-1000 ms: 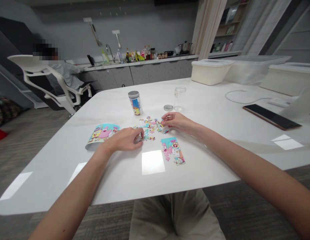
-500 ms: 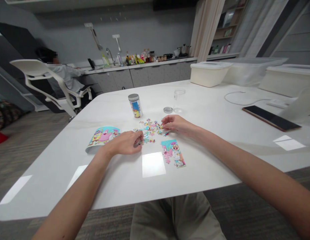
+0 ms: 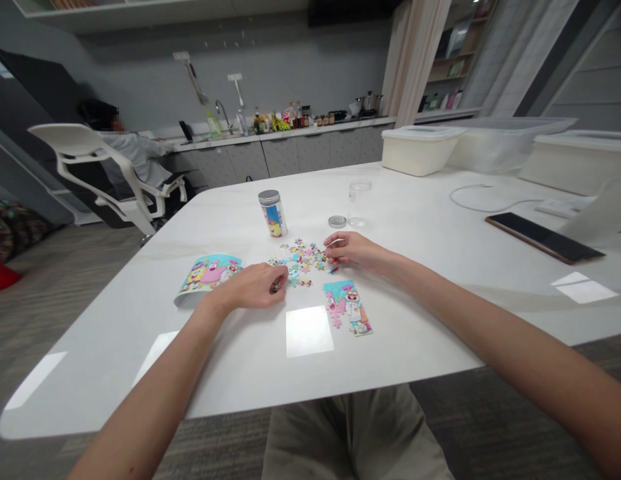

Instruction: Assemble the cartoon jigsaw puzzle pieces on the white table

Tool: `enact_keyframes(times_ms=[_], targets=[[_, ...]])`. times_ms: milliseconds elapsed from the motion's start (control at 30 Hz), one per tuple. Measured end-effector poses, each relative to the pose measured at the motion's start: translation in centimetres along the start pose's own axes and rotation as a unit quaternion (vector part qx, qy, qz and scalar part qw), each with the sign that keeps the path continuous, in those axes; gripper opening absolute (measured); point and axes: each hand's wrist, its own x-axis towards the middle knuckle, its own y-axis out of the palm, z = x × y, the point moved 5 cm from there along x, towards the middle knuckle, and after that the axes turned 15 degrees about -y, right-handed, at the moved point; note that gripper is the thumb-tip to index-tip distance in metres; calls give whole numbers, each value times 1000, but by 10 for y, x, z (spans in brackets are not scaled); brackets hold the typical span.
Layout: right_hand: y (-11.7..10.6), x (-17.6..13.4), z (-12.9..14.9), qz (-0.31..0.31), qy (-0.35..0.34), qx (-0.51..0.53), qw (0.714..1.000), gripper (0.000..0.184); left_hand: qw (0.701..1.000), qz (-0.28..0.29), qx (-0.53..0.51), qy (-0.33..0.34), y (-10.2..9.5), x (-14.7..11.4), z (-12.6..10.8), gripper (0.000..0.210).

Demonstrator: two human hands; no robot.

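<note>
Loose jigsaw puzzle pieces lie in a colourful heap on the white table. At the heap's left edge my left hand is closed, its fingers curled in, with bits of puzzle piece showing between them. My right hand rests at the heap's right side, fingers bent and drawn together; whatever is at their tips is too small to make out. Nearer me lies a partly joined puzzle section with pink and white cartoon figures. A curled picture sheet with similar figures sits beyond my left wrist.
Behind the heap stand a lidded jar, a flat metal lid and a clear jar. To the right are a phone, a white cable and storage boxes. A person sits at the far left.
My left fingers have curled further in at the heap's edge. My right hand stays almost where it was, and the view has shifted slightly.
</note>
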Motion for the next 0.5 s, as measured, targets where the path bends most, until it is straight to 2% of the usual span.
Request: enact_keyframes(times_ms=[133,300,500], targets=[[0,1,-1,-1,-5,7,1000,18,1000,-17,-5,2,-1,1,1,10],[1,0,0,-7,9,1,1000,16,999,-41,-7,-34,0,5,6,17],[0,1,0,-7,8,-7,1000,17,998,-48,-2,-36,1,6,7,21]])
